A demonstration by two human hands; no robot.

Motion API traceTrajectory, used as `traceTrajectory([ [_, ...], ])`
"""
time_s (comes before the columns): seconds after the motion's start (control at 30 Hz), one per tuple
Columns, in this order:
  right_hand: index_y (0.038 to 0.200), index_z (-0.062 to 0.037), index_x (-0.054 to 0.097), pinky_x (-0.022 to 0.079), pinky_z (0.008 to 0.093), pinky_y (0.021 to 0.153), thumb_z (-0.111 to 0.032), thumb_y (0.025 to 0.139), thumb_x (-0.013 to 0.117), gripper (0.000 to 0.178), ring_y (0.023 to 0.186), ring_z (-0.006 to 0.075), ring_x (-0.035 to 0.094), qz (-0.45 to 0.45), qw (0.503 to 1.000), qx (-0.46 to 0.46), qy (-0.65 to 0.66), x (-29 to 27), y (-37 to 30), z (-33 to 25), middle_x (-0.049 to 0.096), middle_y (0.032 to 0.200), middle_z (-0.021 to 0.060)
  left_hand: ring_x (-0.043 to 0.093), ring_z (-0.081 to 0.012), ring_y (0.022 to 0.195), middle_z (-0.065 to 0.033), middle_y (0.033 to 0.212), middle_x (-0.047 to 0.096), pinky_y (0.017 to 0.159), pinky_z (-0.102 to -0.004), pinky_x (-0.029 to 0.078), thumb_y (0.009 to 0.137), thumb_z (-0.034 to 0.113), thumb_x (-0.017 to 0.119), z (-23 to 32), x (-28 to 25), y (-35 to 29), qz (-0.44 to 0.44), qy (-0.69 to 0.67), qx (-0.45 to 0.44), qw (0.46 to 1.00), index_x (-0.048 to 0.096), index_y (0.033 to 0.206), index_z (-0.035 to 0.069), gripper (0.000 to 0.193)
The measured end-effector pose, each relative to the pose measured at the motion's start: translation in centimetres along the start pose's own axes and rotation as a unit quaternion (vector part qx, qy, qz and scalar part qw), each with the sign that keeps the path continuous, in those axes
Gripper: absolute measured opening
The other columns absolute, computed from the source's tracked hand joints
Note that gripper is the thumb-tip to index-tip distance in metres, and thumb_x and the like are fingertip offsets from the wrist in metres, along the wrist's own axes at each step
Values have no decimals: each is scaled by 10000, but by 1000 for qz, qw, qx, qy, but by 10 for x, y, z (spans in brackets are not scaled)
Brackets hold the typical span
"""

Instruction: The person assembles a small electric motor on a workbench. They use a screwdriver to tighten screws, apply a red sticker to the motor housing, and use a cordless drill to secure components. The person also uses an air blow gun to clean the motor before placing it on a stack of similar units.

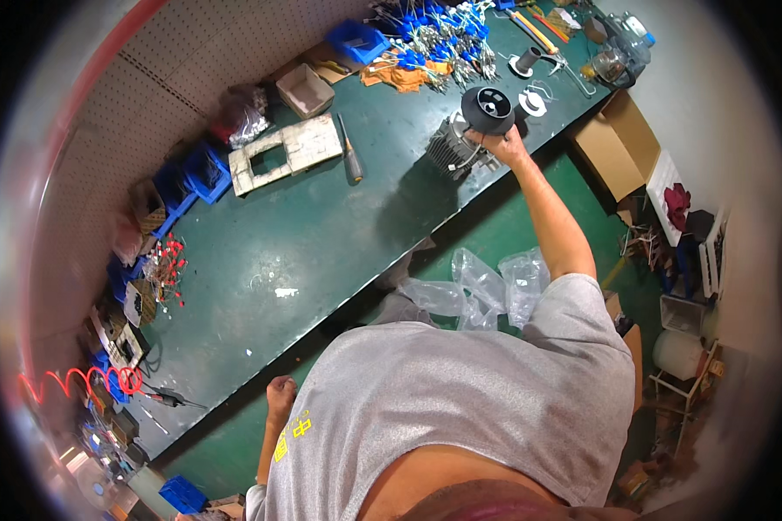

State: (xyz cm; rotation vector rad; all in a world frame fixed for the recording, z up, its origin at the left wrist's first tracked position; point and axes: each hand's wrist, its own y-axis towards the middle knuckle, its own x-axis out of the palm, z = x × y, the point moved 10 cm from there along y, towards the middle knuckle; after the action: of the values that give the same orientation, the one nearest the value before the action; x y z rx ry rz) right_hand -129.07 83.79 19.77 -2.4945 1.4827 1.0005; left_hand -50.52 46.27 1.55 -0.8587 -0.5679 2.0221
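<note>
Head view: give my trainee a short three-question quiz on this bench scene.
1. True or false: the right hand grips the black round ribbed part on the grey finned metal motor.
2. Which lies left of the motor? A) black-handled screwdriver B) red hammer C) glass jar
3. Fill in: the left hand hangs beside the dark green ___, holding nothing.

Key: 1 true; 2 A; 3 workbench.

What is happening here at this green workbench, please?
A person in a grey shirt stands at the green workbench. The right hand reaches far out and grips a black round part beside a finned metal motor. The left hand hangs at the bench edge, holding nothing. A screwdriver lies nearby.
</note>
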Motion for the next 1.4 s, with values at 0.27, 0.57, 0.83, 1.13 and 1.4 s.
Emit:
traceTrajectory([
  [0.27, 1087, -62, 719, 548, 366, 857, -268, 818, 848, 363, 914, 203, 680, -36, 994, 31, -96, 1, -3, -5, 729, 968, 70, 550, -80, 601, -34, 824, 639, 498, -241, 464, 977, 127, 639, -14, 14, 22, 11, -122, -5, 993, 652, 1116, -22, 204],
  [0.57, 1304, -81, 615, 466, 471, 1009, -321, 947, 698, 438, 1159, 397, 600, -25, 979, 48, -198, -5, -41, -9, 655, 1235, 190, 512, -79, 547, -1, 746, 590, 469, -250, 413, 979, 140, 669, -113, 21, -35, 24, -210, -55, 976, 634, 1035, 26, 132],
  [0.83, 1439, -12, 529, 440, 430, 1092, -124, 943, 638, 519, 1248, 395, 582, 122, 943, 24, -307, -19, -94, -15, 611, 1352, 248, 518, -105, 527, -24, 735, 611, 460, -280, 421, 962, 128, 672, -206, 26, -80, 62, -229, -85, 968, 612, 954, 46, 102],
  [1.13, 904, 8, 746, 570, 405, 643, -82, 823, 592, 196, 674, 280, 714, -99, 969, 126, -187, 304, -293, -86, 738, 782, 165, 715, -263, 869, -150, 925, 747, 811, -389, 571, 851, 283, 741, -313, -69, -158, 281, -201, -124, 930, 739, 1007, 8, 316],
  [1.4, 1142, 43, 707, 529, 295, 629, -69, 920, 642, 256, 668, 157, 653, -562, 823, -48, 65, 688, -398, -385, 722, 870, 101, 707, -245, 711, -145, 773, 726, 682, -400, 563, 847, 269, 708, -507, -30, -296, 389, -363, -268, 803, 735, 890, 8, 265],
])
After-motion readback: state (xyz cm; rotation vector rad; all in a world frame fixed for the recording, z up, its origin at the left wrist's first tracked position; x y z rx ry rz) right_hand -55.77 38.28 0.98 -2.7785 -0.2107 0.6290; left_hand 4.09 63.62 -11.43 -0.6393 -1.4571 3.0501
